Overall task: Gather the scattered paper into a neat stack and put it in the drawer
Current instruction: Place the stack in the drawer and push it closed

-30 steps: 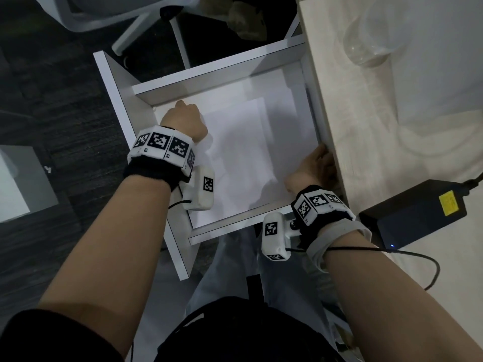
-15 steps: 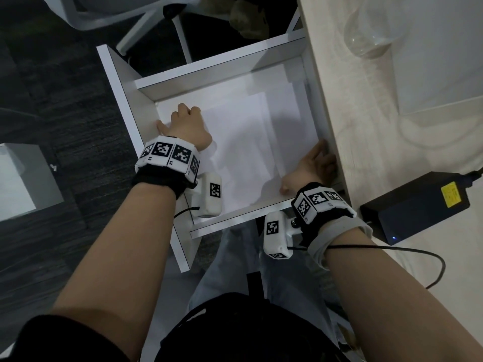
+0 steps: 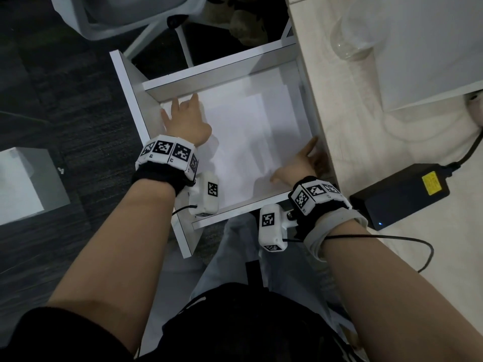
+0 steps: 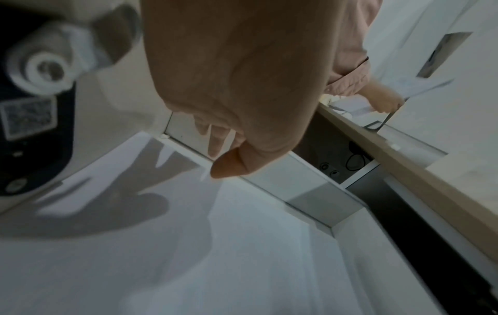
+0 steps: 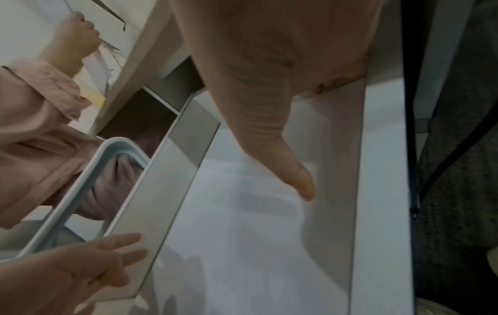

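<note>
Paper [image 3: 245, 142] lies light and floppy in the drawer [image 3: 217, 74] between both empty, spread hands; best squared by its edges.

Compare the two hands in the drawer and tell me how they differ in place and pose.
The left hand is at the drawer's far outer corner, fingers spread toward the wall; the right hand is at the near corner by the desk. The left hand shows its back from the head view; the right hand is turned more on its edge. Both are open over the paper, gripping nothing.
</note>
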Action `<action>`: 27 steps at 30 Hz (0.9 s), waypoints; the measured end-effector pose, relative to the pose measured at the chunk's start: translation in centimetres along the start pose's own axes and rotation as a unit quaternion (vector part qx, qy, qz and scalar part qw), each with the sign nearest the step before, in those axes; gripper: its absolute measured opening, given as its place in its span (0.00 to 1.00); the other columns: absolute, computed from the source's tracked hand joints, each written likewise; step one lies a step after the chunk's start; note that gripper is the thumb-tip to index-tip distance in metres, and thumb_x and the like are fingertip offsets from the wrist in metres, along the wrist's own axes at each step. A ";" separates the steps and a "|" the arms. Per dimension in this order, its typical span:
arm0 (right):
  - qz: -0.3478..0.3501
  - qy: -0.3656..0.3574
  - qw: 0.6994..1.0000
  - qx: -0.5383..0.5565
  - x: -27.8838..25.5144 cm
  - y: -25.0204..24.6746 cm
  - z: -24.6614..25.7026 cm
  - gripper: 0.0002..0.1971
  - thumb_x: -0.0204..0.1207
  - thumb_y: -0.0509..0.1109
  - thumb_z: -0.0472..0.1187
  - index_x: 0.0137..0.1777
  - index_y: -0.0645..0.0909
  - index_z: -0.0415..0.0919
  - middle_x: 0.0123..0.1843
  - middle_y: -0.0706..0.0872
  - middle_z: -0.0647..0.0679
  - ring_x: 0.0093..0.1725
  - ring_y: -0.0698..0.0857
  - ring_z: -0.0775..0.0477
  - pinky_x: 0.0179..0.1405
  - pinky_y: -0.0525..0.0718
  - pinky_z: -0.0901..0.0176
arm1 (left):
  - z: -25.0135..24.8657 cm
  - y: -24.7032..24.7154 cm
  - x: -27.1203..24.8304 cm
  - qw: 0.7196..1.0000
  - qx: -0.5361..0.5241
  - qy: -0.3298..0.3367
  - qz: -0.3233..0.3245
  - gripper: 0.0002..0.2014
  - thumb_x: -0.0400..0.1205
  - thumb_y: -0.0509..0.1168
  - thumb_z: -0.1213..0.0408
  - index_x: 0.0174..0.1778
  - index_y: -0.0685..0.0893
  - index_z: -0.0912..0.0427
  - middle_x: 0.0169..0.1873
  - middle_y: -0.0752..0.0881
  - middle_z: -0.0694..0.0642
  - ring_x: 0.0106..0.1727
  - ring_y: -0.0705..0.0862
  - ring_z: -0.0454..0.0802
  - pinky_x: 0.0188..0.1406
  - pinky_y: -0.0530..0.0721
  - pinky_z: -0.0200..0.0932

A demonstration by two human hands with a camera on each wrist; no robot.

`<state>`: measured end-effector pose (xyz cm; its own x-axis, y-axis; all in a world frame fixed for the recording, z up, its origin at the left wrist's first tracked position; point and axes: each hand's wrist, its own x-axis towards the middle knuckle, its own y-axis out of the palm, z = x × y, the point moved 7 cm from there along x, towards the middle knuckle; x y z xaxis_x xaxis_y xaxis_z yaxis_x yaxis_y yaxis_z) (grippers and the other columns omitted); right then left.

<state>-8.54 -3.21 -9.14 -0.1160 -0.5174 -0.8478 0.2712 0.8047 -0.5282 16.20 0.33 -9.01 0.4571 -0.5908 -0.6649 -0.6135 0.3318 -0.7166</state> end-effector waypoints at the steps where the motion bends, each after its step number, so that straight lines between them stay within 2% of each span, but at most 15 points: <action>1: -0.004 -0.011 1.000 0.010 -0.2 -0.1 0.2 0.61 0.71 0.77 0.37 0.80 0.23 0.41 0.83 0.33 0.33 0.83 0.41 0.33 0.80 0.46 0.38 | -0.3 -0.4 -0.4 0.999 -0.032 0.018 -0.011 0.32 0.78 0.55 0.75 0.81 0.58 0.64 0.79 0.64 0.65 0.83 0.54 0.62 0.82 0.47 0.62; 2: -0.011 -0.023 1.000 0.017 -0.4 -0.2 0.5 0.58 0.72 0.76 0.37 0.82 0.28 0.41 0.84 0.37 0.34 0.84 0.44 0.34 0.80 0.48 0.40 | -0.7 -0.9 -0.9 0.997 -0.066 0.038 -0.016 0.30 0.78 0.55 0.75 0.80 0.61 0.66 0.78 0.65 0.66 0.82 0.57 0.63 0.82 0.52 0.61; 4: -0.030 -0.074 0.996 0.040 -1.2 -0.6 1.2 0.47 0.72 0.74 0.37 0.84 0.47 0.38 0.83 0.57 0.35 0.81 0.60 0.36 0.77 0.64 0.49 | -1.1 -1.8 -2.3 0.989 -0.132 0.065 -0.024 0.28 0.80 0.55 0.76 0.80 0.64 0.65 0.78 0.66 0.64 0.81 0.61 0.59 0.81 0.58 0.53; 6: -0.057 -0.145 0.984 0.082 -2.6 -1.3 2.0 0.31 0.73 0.73 0.35 0.76 0.68 0.35 0.72 0.77 0.39 0.70 0.77 0.41 0.68 0.75 0.57 | -1.1 -3.1 -4.0 0.976 -0.194 0.077 -0.057 0.27 0.80 0.55 0.76 0.78 0.69 0.61 0.78 0.68 0.59 0.79 0.66 0.54 0.77 0.63 0.43; 7: -0.079 -0.179 0.974 0.111 -3.6 -1.8 2.4 0.24 0.74 0.71 0.33 0.70 0.75 0.35 0.65 0.83 0.40 0.63 0.82 0.43 0.66 0.79 0.56 | -1.0 -3.9 -4.9 0.968 -0.223 0.083 -0.084 0.26 0.80 0.55 0.76 0.76 0.72 0.60 0.76 0.71 0.58 0.77 0.69 0.53 0.74 0.65 0.39; 9: -0.140 -0.242 0.946 0.163 -6.0 -3.1 3.0 0.13 0.76 0.68 0.32 0.60 0.83 0.36 0.52 0.89 0.42 0.50 0.88 0.44 0.58 0.85 0.49 | -0.6 -5.5 -7.2 0.945 -0.274 0.091 -0.153 0.25 0.78 0.55 0.76 0.71 0.77 0.59 0.71 0.77 0.56 0.72 0.75 0.53 0.71 0.69 0.36; 11: -0.210 -0.287 0.914 0.198 -8.2 -4.4 3.0 0.10 0.76 0.66 0.32 0.55 0.86 0.37 0.43 0.90 0.43 0.42 0.89 0.44 0.48 0.88 0.45 | 0.2 -6.9 -9.4 0.918 -0.314 0.085 -0.226 0.22 0.78 0.55 0.76 0.67 0.81 0.60 0.65 0.81 0.54 0.68 0.77 0.49 0.67 0.69 0.30; 13: -0.268 -0.309 0.882 0.233 -10.2 -5.7 2.5 0.11 0.75 0.65 0.35 0.53 0.86 0.39 0.40 0.91 0.44 0.39 0.89 0.44 0.44 0.88 0.46 | 1.2 -7.6 -11.6 0.889 -0.352 0.067 -0.285 0.21 0.77 0.56 0.77 0.63 0.83 0.61 0.61 0.83 0.51 0.64 0.77 0.43 0.62 0.68 0.23; 17: -0.361 -0.312 0.838 0.266 -13.1 -7.9 0.1 0.10 0.76 0.65 0.36 0.53 0.85 0.37 0.46 0.89 0.44 0.47 0.86 0.47 0.47 0.79 0.63 | 4.1 -6.5 -14.7 0.850 -0.406 -0.006 -0.335 0.21 0.76 0.58 0.76 0.65 0.81 0.62 0.63 0.82 0.57 0.66 0.79 0.50 0.68 0.74 0.39; 19: -0.412 -0.313 0.815 0.261 -14.0 -8.6 -1.5 0.11 0.73 0.65 0.35 0.52 0.86 0.35 0.49 0.87 0.41 0.55 0.83 0.40 0.52 0.74 0.65 | 5.4 -5.1 -15.7 0.853 -0.410 -0.066 -0.316 0.24 0.78 0.58 0.75 0.72 0.76 0.63 0.68 0.78 0.60 0.70 0.76 0.53 0.69 0.72 0.39; 20: -0.436 -0.298 0.812 0.247 -14.1 -8.9 -2.4 0.13 0.71 0.65 0.35 0.52 0.86 0.35 0.51 0.87 0.39 0.60 0.80 0.37 0.58 0.73 0.61 | 5.9 -4.2 -16.0 0.857 -0.413 -0.098 -0.291 0.25 0.79 0.58 0.74 0.75 0.72 0.63 0.71 0.75 0.61 0.71 0.75 0.54 0.68 0.71 0.39; 22: -0.461 -0.230 0.834 0.198 -13.8 -9.4 -4.2 0.17 0.68 0.65 0.36 0.56 0.86 0.38 0.57 0.86 0.40 0.69 0.75 0.36 0.71 0.67 0.44 | 6.8 -2.0 -16.2 0.863 -0.423 -0.159 -0.224 0.26 0.81 0.58 0.72 0.77 0.67 0.65 0.72 0.74 0.61 0.72 0.74 0.55 0.66 0.71 0.41; 23: -0.453 -0.190 0.852 0.178 -13.4 -9.5 -5.1 0.18 0.68 0.66 0.36 0.58 0.85 0.40 0.62 0.84 0.42 0.73 0.71 0.39 0.75 0.62 0.40 | 7.0 -1.1 -16.2 0.864 -0.430 -0.176 -0.192 0.24 0.82 0.58 0.72 0.76 0.68 0.68 0.71 0.76 0.61 0.71 0.75 0.57 0.65 0.73 0.43; 25: -0.429 -0.137 0.877 0.166 -12.5 -9.7 -6.9 0.19 0.69 0.67 0.36 0.61 0.84 0.42 0.66 0.82 0.45 0.77 0.66 0.43 0.78 0.56 0.42 | 6.8 0.2 -16.0 0.865 -0.441 -0.182 -0.153 0.19 0.81 0.58 0.71 0.69 0.74 0.72 0.66 0.80 0.66 0.68 0.78 0.62 0.63 0.77 0.49; 27: -0.411 -0.116 0.886 0.182 -12.0 -9.8 -8.4 0.18 0.69 0.68 0.34 0.60 0.85 0.42 0.65 0.82 0.45 0.77 0.65 0.44 0.78 0.58 0.44 | 6.5 0.6 -15.9 0.866 -0.443 -0.185 -0.140 0.19 0.81 0.58 0.70 0.67 0.76 0.72 0.66 0.80 0.69 0.67 0.79 0.65 0.64 0.78 0.53</action>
<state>-17.79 -2.49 5.85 -0.2300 -0.9647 -0.1284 0.4802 0.0023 -0.8772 12.73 14.75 -0.27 0.7428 -0.2267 -0.6299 -0.6231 -0.5781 -0.5268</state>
